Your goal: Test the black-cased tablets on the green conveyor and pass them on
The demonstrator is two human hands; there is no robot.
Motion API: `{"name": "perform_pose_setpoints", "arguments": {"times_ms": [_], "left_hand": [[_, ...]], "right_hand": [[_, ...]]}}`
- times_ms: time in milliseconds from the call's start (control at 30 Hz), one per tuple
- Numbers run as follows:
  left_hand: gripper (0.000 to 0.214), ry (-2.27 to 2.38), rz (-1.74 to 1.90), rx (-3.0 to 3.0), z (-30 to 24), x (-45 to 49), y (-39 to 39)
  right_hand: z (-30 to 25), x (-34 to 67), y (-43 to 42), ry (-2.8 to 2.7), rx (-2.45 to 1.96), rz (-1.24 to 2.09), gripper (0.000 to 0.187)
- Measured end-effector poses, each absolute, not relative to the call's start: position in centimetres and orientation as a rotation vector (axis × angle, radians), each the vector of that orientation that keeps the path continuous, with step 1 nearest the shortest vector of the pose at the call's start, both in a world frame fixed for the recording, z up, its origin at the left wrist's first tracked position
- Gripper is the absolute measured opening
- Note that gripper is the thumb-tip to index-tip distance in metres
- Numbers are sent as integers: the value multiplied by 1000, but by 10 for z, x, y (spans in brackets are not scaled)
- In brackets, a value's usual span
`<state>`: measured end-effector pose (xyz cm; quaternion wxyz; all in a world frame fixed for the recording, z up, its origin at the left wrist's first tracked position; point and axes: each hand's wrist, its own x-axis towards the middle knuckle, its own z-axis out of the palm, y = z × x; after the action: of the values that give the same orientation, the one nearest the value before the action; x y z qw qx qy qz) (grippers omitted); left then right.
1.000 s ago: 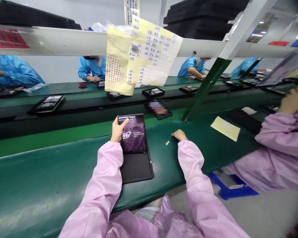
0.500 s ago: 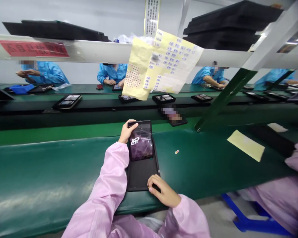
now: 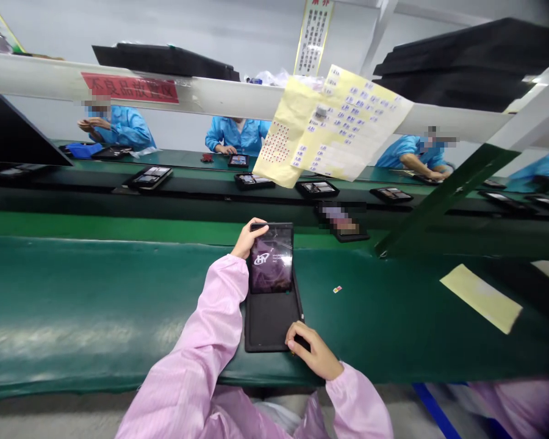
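Observation:
My left hand (image 3: 248,239) grips the upper left corner of a tablet (image 3: 271,268), thumb over the front edge. The tablet is tilted up, and its lit screen shows a white HY logo. Its lower edge rests in a shallow black tray (image 3: 271,323) on the green bench. At the tray's lower right corner is my right hand (image 3: 315,352), its fingers curled together. Something tiny may sit at those fingertips, but I cannot make it out. A small white and yellow card (image 3: 337,289) lies on the bench to the right.
A conveyor behind carries several trays with tablets, one tray (image 3: 317,189) straight ahead. Another tray with a tablet (image 3: 341,222) sits at the bench's back. Yellow sheets (image 3: 333,128) hang from a white rail. A green post (image 3: 443,201) and yellow paper (image 3: 482,299) are at right. Co-workers sit opposite.
The view has swung left, so everything sits further right in the picture. Both hands keep nearly the same places at the tablet and tray. The neighbour's pink sleeve at right has mostly left view.

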<state>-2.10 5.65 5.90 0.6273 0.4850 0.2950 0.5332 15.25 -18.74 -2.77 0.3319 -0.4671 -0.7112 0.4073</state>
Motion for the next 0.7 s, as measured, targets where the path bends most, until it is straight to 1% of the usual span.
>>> {"name": "perform_pose_setpoints", "arguments": {"times_ms": [167, 300, 367, 400, 467, 567, 700], "left_hand": [[35, 691, 1150, 972, 41, -13, 67], [36, 658, 1032, 822, 24, -10, 69], [43, 578, 944, 645, 17, -14, 64], [48, 521, 902, 546, 14, -17, 60], [55, 403, 859, 389, 9, -22, 52], [58, 317, 920, 324, 2, -31, 41], [65, 354, 939, 310, -18, -45, 35]], "right_hand": [[-23, 159, -180, -1864, -1227, 1118, 31], [-16, 164, -179, -1742, -1141, 1353, 29], [-11, 170, -172, -1658, -1125, 1412, 27], [-9, 173, -164, -1605, -1132, 1384, 26], [-6, 178, -138, -1400, -1153, 1204, 24], [-7, 179, -79, -1043, -1120, 941, 25], [-19, 166, -10, -883, -1068, 895, 29]]}}
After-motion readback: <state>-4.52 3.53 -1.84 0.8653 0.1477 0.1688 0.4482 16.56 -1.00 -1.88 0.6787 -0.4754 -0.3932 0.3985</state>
